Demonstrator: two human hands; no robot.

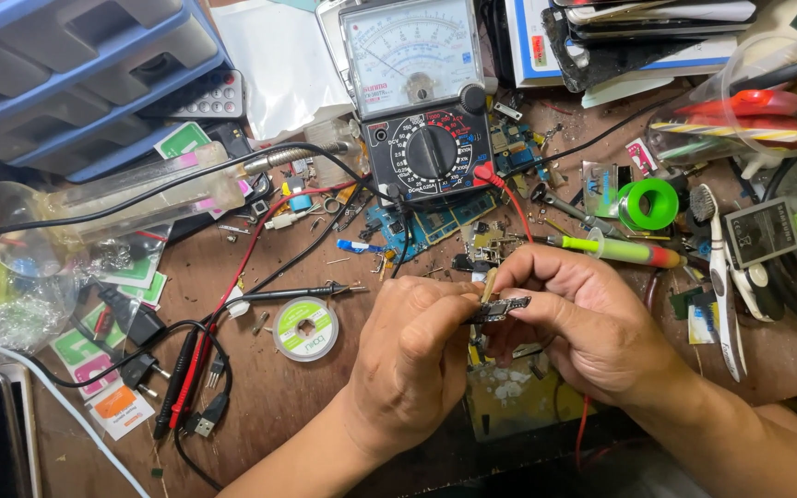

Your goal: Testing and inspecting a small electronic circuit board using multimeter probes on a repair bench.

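Both hands pinch one small dark circuit board below the black dial meter, keeping it steady: left hand fingers closed on one end, right hand on the other.

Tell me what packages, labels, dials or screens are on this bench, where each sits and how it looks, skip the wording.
Analog multimeter: top centre, black body, white needle dial, round selector knob.
Green and orange sticker cards: lower left, small rectangles.
Solder wick spool: centre left of the hands, round, green-labelled.
Grey battery-like block: right side, dark rectangular label.
Calculator: upper left, grey with white keys.
Blue-bordered white box: top right.
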